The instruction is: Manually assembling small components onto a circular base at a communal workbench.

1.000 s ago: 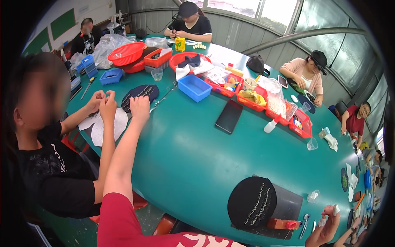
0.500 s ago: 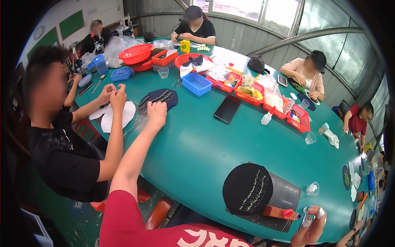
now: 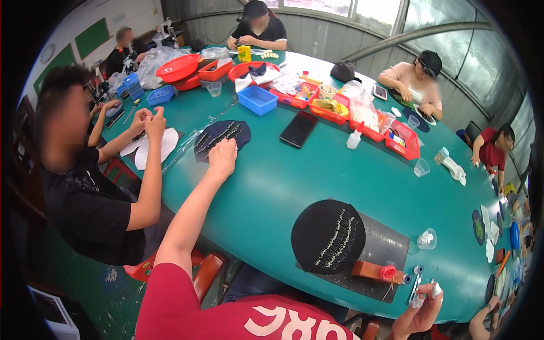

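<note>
A dark blue round pad (image 3: 211,131) with rows of small dark strands lies on the table at the left. My left hand (image 3: 222,158) is closed on its near edge, the arm stretched out. Low at the right, my right hand (image 3: 420,313) is half curled, with white wraps on its fingertips; its thumb and finger stand apart, and no held thing shows between them. Beside its thumb is a thin pale tool (image 3: 415,288), and I cannot tell if they touch. A black round pad (image 3: 323,232) with rows of pale strands lies in front of me.
Under the black pad is a dark board (image 3: 391,241), with a brown block (image 3: 367,271) bearing a red cap. A clear cup (image 3: 427,239) stands nearby. A phone (image 3: 298,129), a blue tray (image 3: 258,101) and red baskets (image 3: 330,107) lie farther back. A co-worker (image 3: 85,187) sits at my left.
My left hand has drawn the dark blue pad nearer and to the right, away from the co-worker's white sheets. The view has shifted slightly; the black pad stays on its board.
</note>
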### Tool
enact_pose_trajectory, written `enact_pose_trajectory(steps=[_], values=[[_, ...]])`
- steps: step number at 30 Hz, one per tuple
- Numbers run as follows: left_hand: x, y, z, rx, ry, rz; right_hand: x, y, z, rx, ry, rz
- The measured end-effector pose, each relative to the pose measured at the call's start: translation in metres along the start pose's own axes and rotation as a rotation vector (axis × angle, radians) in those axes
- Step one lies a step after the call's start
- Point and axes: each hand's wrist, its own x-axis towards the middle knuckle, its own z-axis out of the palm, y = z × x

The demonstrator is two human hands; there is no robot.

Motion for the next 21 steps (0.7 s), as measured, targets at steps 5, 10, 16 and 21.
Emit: enact_pose_trajectory(steps=[5, 10, 16, 21], values=[[-0.025, 0.037, -0.02, -0.093, -0.031, 0.019, -0.021, 0.013, -0.011, 0.047, 0.021, 0.038], [-0.05, 0.065, -0.032, -0.24, -0.081, 0.05, -0.024, 0.013, -0.013, 0.06, -0.023, 0.05], [-0.079, 0.109, -0.04, -0.337, -0.198, 0.049, -0.036, 0.021, -0.017, 0.042, -0.037, 0.072], [-0.104, 0.147, -0.042, -0.437, -0.193, 0.143, -0.035, 0.026, -0.019, 0.045, -0.013, 0.112]])
